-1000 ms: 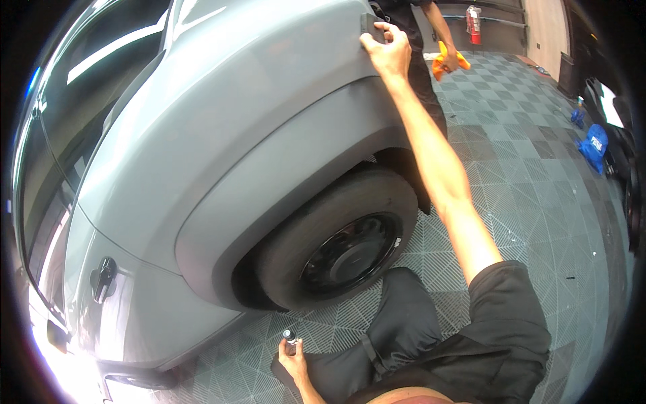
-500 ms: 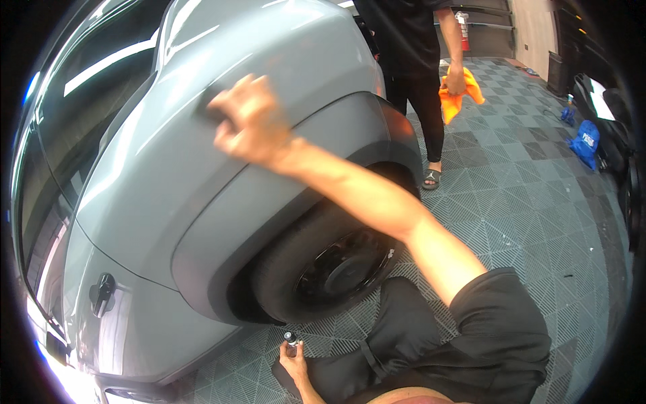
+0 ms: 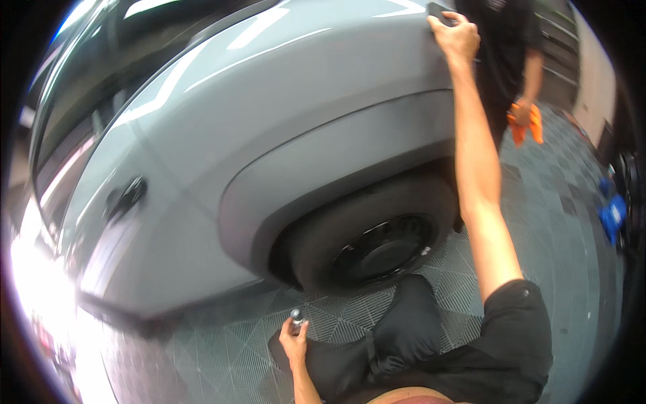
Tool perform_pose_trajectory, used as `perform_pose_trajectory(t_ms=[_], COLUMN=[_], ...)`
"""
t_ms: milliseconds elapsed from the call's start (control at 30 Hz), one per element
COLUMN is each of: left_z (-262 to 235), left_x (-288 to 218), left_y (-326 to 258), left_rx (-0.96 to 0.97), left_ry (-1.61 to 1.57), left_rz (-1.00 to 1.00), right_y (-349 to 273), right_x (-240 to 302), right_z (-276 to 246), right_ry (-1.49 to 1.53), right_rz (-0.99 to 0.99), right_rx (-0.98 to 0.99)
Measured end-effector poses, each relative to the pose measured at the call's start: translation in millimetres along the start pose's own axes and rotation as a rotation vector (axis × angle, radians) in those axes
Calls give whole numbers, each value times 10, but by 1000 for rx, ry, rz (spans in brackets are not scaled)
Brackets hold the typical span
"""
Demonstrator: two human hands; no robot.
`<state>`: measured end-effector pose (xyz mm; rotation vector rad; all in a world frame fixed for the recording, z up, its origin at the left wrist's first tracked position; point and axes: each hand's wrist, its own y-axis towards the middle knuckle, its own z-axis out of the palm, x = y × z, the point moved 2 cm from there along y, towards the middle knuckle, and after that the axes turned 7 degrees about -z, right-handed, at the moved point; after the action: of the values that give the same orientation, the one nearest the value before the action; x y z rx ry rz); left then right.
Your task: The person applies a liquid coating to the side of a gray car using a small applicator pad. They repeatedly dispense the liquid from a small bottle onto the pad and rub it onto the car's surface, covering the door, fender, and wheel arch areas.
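Note:
At the upper right end of the grey car's rear fender [image 3: 323, 74], my right hand [image 3: 459, 40] grips a small dark block-shaped pad [image 3: 439, 13] against the bodywork. My right arm reaches up past the wheel [image 3: 383, 252]. Low in the picture, near my knee, my left hand [image 3: 294, 343] is closed around a small clear bottle with a dark cap [image 3: 296, 318]; the bottle stands upright in the fingers, away from the car.
Just beyond my right hand stands a person in black [image 3: 501, 60], holding an orange cloth [image 3: 527, 124]. A door handle [image 3: 128, 195] juts from the car at the left. A blue bag-like item [image 3: 613, 217] lies by the right edge on the patterned tile floor [image 3: 545, 269].
My right hand has swept rightward and up along the fender with the pad. The view has turned, shifting the car. My left hand still holds the bottle.

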<state>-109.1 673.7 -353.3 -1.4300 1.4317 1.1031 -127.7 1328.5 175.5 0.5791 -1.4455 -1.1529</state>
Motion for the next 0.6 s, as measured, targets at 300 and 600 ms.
perform_pose_trajectory(t_ms=[300,600], left_z=[-273,-509], left_x=[69,321], left_y=[88,145], left_rx=[44,86], left_ry=[76,-64], left_rz=[-17,-33], right_y=[-1401,-2074], right_x=[2773,4594], right_z=[-15,-163], right_ry=[155,223], right_rz=[-301,-433], right_rx=[123,217])
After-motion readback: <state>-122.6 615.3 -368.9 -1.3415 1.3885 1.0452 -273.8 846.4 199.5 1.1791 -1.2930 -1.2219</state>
